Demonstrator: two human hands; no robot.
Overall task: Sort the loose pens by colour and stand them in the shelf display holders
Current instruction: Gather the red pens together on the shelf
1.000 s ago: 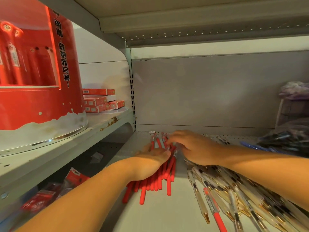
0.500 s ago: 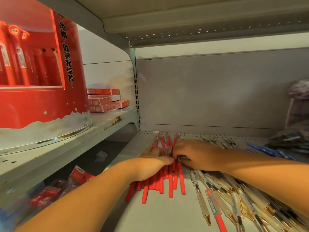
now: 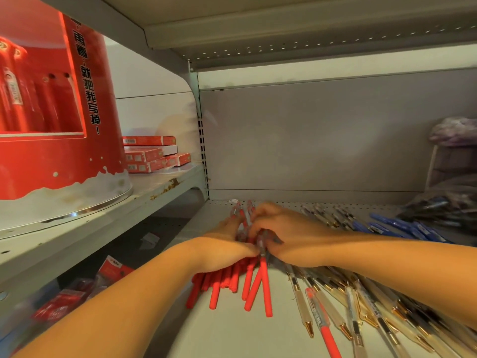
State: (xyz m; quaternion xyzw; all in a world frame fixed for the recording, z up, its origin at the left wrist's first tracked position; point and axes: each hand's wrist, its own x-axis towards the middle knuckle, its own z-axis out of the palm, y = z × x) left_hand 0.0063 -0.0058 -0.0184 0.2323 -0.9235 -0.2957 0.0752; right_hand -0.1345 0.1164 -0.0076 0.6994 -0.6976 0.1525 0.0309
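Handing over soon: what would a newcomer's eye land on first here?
The left hand and right hand meet over the red pens bunched at centre. A big red display holder stands on the higher shelf at left; clear gold-tipped pens sprawl at lower right.

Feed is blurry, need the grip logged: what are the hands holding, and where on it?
The red pens: the right hand grips a few near their clear far ends; the left hand rests across the bundle's middle.

Not much to report: the left hand (image 3: 227, 251) and right hand (image 3: 286, 236) are both bare. The left forearm (image 3: 129, 306) and right forearm (image 3: 387, 257) are uncovered right out to the near edge of the shot.
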